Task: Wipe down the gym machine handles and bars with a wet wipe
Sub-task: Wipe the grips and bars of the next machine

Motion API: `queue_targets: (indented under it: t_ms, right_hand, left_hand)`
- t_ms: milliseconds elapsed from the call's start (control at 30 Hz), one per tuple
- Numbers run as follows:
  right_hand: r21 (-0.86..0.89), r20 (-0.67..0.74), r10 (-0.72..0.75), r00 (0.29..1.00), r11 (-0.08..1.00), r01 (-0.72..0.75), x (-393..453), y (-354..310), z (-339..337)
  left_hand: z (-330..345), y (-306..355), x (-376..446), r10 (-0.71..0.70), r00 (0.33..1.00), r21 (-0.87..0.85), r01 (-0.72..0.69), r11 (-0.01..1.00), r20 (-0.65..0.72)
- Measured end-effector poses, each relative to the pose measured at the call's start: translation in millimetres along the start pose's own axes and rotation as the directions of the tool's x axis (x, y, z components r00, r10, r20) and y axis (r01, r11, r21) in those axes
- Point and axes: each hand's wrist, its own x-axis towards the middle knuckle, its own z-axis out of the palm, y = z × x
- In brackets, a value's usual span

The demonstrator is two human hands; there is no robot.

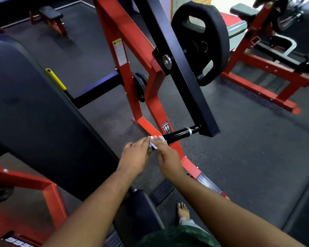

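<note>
The wet wipe (152, 143), white and crumpled, sits just below the middle of the view, bunched around the near end of the black handle (179, 134). That handle juts out from the bottom of the black lever arm (178, 68) and points toward seven o'clock. A white band rings it near the arm.

Both hands meet at the wipe. The left hand (136, 156) comes in from seven o'clock, its fingers stretched along the wipe and pressing it on the handle's end. The right hand (168, 157) comes in from five o'clock; its fingertips lie on the wipe from the other side, where it covers the handle. Whether either hand curls fully around the handle cannot be told; the fingers look fairly straight, touching the wipe rather than clamped.

Behind the hands, the red frame (125, 49) climbs toward twelve o'clock and carries a white warning label (119, 52). At one o'clock a black weight plate (202, 41) hangs on the lever arm. A large dark pad (25, 104) fills the nine o'clock side, with a yellow handle (55, 79) just beside it. At two o'clock stands another red machine (268, 75). A bare foot (183, 210) rests on the dark floor (248, 148) at six o'clock.
</note>
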Motion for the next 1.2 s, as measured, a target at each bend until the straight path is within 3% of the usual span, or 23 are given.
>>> queue_targets:
  t_ms: [100,167,267,333,433,500,533,600,667,700,767,867,967,1067,1133,1167,1200]
  right_hand:
    - [0.081,-0.270,0.134,0.954,0.990,-0.116,6,15,-29]
    - [0.028,-0.355,0.201,0.913,0.978,-0.204,17,32,-45]
    - [-0.155,-0.158,0.159,0.975,0.971,-0.183,28,31,-28]
    - [-0.182,-0.068,0.109,0.992,0.976,-0.120,19,22,-3]
    - [0.078,-0.109,0.075,0.991,0.995,-0.067,-6,2,13]
    - [0.290,-0.189,0.174,0.966,0.950,-0.115,-25,-4,12]
    - [0.402,-0.253,0.311,0.916,0.895,-0.193,-31,-4,9]
    - [0.660,-0.317,0.632,0.707,0.683,-0.313,-33,11,4]
    - [0.870,-0.232,0.840,0.491,0.405,-0.281,-20,28,-3]
    - [0.925,-0.173,0.886,0.429,0.296,-0.239,-8,32,-7]
    - [0.963,-0.090,0.922,0.377,0.178,-0.204,20,28,-9]
    - [0.969,-0.026,0.948,0.318,0.102,-0.225,44,11,2]
    - [0.939,0.023,0.934,0.358,0.102,-0.329,35,-7,25]
    - [0.921,0.114,0.854,0.508,0.101,-0.376,10,-17,43]
    - [0.851,0.163,0.769,0.618,0.208,-0.482,-8,-7,42]
    - [0.799,0.170,0.752,0.637,0.273,-0.536,-15,3,37]
    - [0.777,0.144,0.782,0.606,0.290,-0.559,-17,11,29]
  left_hand:
    - [-2,0,-1,0.013,1.000,0.023,-0.014,1.000,0.011]
    - [-2,1,-2,0.011,1.000,0.013,-0.011,1.000,0.012]
    - [-2,3,-3,-0.002,1.000,-0.003,0.002,1.000,0.004]
    - [-2,2,-2,-0.005,1.000,0.000,0.005,1.000,0.009]
    - [-2,1,-1,0.004,1.000,0.012,-0.005,1.000,0.026]
    - [-2,0,0,0.005,0.999,0.016,-0.005,1.000,0.033]
    - [-2,0,0,0.007,0.999,0.020,-0.007,1.000,0.035]
    - [-3,1,0,0.016,0.999,0.038,-0.017,0.999,0.033]
    - [-3,2,0,0.021,0.999,0.052,-0.023,0.998,0.039]
    - [-3,3,-1,0.022,0.999,0.059,-0.025,0.998,0.044]
    - [-3,3,-1,0.021,0.999,0.071,-0.025,0.997,0.047]
    - [-2,4,-1,0.016,0.999,0.076,-0.020,0.997,0.045]
    - [-2,4,-1,0.016,0.999,0.082,-0.020,0.996,0.046]
    - [-1,2,0,0.017,0.999,0.076,-0.020,0.997,0.039]
    - [-1,2,0,0.014,0.999,0.054,-0.016,0.998,0.049]
    - [0,2,0,0.013,0.999,0.051,-0.015,0.999,0.044]
    - [1,2,-1,0.013,0.999,0.054,-0.015,0.998,0.036]
